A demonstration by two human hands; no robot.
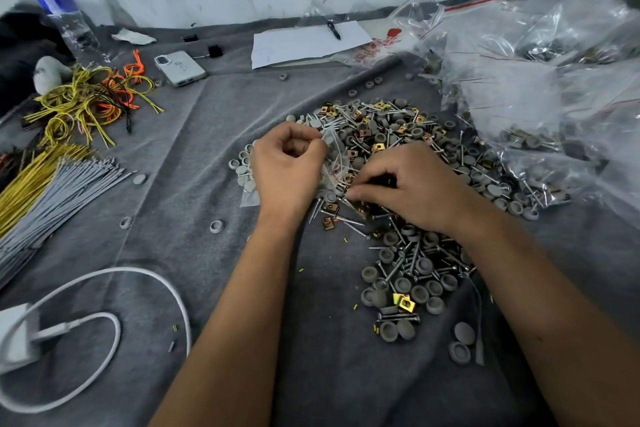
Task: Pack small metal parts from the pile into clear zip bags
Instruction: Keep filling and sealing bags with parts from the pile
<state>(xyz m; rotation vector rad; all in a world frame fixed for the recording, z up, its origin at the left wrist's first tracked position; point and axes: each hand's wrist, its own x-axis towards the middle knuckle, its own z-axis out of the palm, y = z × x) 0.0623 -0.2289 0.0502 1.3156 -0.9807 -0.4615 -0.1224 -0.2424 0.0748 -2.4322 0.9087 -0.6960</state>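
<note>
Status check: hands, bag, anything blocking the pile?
Left hand pinching clear zip bag open. Right hand picking parts at pile. Nothing blocking; filled bags heaped right.

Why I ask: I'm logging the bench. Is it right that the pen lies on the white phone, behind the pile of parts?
Not quite: the head view shows the pen lying on the sheet of paper, behind the pile of parts; the white phone lies apart, further left.

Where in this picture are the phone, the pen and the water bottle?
phone (180,68), head view, on the middle of its pale back.
pen (334,30), head view, on the middle of its dark barrel.
water bottle (55,1), head view, on its blue label.
</note>
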